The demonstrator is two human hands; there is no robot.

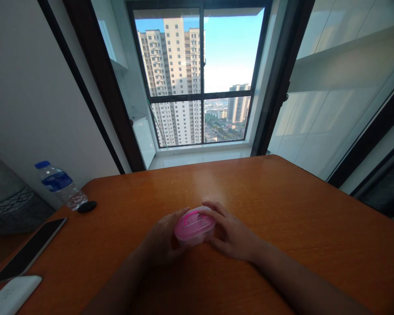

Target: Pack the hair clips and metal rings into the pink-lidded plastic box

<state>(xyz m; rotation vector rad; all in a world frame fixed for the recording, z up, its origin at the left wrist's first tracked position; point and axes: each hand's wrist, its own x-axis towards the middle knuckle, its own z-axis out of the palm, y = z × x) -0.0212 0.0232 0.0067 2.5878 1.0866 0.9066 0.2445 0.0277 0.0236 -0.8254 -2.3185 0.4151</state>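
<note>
Fingers of a left hand (pixel 162 238) and a right hand (pixel 231 232) curve around opposite sides of an oval, pink-lidded plastic container (pixel 195 229), holding it over a glossy brown wooden tabletop (pixel 282 205); whether it touches the surface cannot be told. Its lid is on, its contents indistinct. Left of the container and farther off, a clear plastic bottle (pixel 59 183) wears a blue cap, its fill unclear, beside a small black disc (pixel 86 207). A dark-screened flat device (pixel 29 250) lies left of the container.
</note>
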